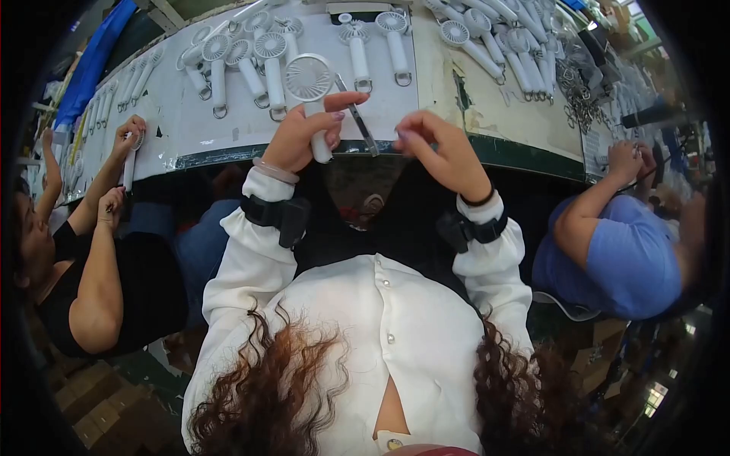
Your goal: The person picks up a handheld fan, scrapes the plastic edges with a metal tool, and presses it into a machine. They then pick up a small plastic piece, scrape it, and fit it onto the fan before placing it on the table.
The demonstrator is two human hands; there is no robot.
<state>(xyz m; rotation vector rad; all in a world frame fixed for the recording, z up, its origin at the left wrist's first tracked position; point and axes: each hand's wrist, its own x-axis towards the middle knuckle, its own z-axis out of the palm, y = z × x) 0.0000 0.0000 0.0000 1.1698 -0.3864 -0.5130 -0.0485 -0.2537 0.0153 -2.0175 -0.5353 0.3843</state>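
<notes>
A white handheld fan [308, 77] with a round grille is gripped by its handle in my left hand [295, 138], above the near edge of the table. Beside the fingers of that hand a slim dark and silver pen-like tool [363, 128] slants downward; whether the fingers hold it I cannot tell. To its right, my right hand [445, 152] is raised with thumb and fingertips pinched together, apart from the fan and the tool. What the pinch holds, if anything, is too small to make out.
Several white handheld fans [271, 61] lie across the white tabletop [228, 140]. More fans [487, 53] are piled at the back right, near a heap of metal clips [582, 95]. A person in black [125, 273] works at left, another in blue [616, 258] at right.
</notes>
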